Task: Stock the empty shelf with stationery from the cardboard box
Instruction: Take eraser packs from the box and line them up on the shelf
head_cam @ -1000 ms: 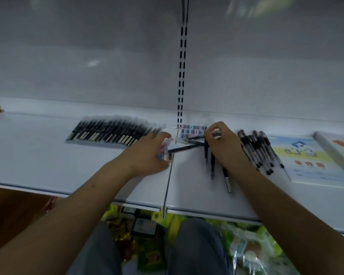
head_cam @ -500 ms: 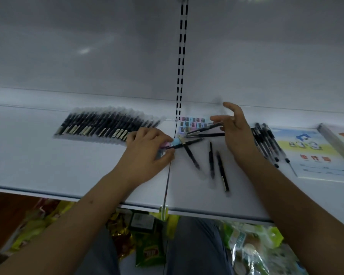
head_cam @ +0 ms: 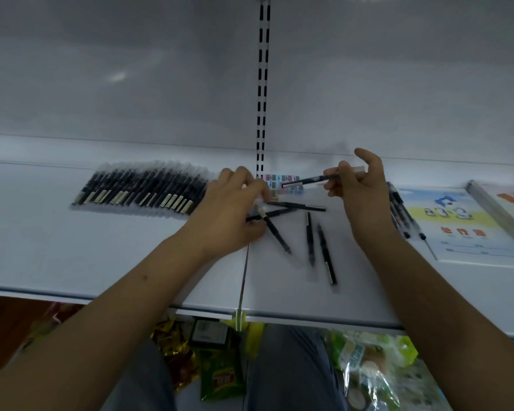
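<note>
Evidently mid-sorting, the right hand (head_cam: 361,191) pinches one lifted pen (head_cam: 309,180) while the left hand (head_cam: 235,212) curls round pens at the shelf (head_cam: 131,262) seam, so next the loose pens (head_cam: 315,238) near the front edge likely need gathering into the back row (head_cam: 143,192).

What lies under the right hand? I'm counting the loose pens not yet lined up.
The right hand holds one pen above the shelf. Below it, a row of black pens is partly covered by the wrist, so its count is unclear.
</note>
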The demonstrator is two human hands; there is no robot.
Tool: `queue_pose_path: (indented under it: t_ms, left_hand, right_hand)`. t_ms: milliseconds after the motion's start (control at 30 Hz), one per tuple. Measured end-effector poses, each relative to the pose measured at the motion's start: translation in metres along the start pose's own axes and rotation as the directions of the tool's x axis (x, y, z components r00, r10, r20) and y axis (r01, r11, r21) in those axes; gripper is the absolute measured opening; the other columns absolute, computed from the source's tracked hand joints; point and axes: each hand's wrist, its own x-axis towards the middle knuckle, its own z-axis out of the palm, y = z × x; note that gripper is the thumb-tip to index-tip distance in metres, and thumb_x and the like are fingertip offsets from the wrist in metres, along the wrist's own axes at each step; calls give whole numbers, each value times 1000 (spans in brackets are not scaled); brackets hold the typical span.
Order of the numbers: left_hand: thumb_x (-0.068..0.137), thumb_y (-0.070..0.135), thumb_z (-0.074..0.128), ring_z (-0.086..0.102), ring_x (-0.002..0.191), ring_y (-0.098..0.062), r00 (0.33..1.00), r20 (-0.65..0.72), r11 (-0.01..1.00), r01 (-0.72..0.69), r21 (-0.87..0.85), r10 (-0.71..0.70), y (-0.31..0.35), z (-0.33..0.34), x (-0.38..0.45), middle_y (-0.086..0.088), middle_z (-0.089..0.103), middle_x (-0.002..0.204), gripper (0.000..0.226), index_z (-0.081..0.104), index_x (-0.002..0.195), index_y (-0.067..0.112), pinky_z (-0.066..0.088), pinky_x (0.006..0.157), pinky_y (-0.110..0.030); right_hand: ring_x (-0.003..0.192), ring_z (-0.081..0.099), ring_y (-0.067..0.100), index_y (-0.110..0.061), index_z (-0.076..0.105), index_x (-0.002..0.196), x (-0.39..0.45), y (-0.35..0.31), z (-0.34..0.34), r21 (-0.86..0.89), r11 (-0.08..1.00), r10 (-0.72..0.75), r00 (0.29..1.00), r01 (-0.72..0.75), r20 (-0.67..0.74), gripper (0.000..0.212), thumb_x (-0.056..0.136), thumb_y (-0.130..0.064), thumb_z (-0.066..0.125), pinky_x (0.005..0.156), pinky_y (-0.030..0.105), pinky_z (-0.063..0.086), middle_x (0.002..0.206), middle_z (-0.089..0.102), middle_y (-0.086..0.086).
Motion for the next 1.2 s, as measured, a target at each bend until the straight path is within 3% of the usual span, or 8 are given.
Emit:
queue_pose_path:
  t_ms: [267,467,633,700,767,900,1033,1200]
  left_hand:
    - [88,30,70,43,106,-15,952,98,957,-288,-37,290,5,3,17,12,60,109,16,70,104,29,32,86,-34]
    - [90,38,68,41,103,-12,907,139,917,-397,-32,397,3,-3,31,12,59,106,16,73,103,31,26,83,-27]
    - [95,35,56,53,98,-5,999,40,951,21,-308,-9,-5,-25,30,12,61,101,13,58,103,25,40,82,-18]
    - [100,24,52,61,76,0,977,42,842,201,-501,-208,-8,-26,24,8,65,90,9,47,107,20,47,64,-14]
    - [103,20,46,61,57,-1,932,44,742,314,-592,-360,-8,-20,16,-2,62,81,8,41,109,17,46,49,-16]
    - [103,20,46,71,71,-13,818,6,564,402,-721,-576,-2,-3,5,-5,65,90,13,42,114,27,59,56,-29]
    - [105,18,42,56,56,12,846,-154,751,350,-560,-510,2,-5,0,6,53,72,18,52,120,17,42,47,-7]
    - [104,16,42,54,55,13,868,-170,799,331,-502,-466,3,-8,-8,12,52,65,18,57,114,14,39,49,-5]
  right_hand:
    - [64,62,9,-10,60,101,-3,-15,-1,278,958,98,991,-70,-87,12,100,-10,48,61,20,50,84,71,4]
    - [59,57,11,-12,58,104,5,-15,-9,488,862,231,962,-135,-142,13,102,-11,45,59,21,48,82,70,6]
    - [57,53,11,-14,56,104,6,-21,-13,530,841,256,942,-106,-217,13,101,-15,44,55,22,45,73,67,2]
    - [51,47,13,-15,60,94,6,-24,-12,377,913,258,937,-157,-235,17,99,-17,44,48,24,39,62,60,0]
    - [46,44,14,-15,63,79,5,-27,-5,-27,966,248,953,-257,-174,25,96,-23,48,47,24,35,56,55,1]
    - [52,50,15,0,68,78,-2,-26,25,-721,688,289,941,-78,174,44,93,-40,58,56,25,45,70,64,11]
    - [62,53,14,-18,45,67,-1,-20,56,-923,368,298,927,109,228,40,88,-48,60,54,23,39,75,59,1]
    - [64,55,16,-19,47,66,1,-15,64,-945,321,373,908,67,191,30,82,-37,64,54,24,38,70,58,-1]
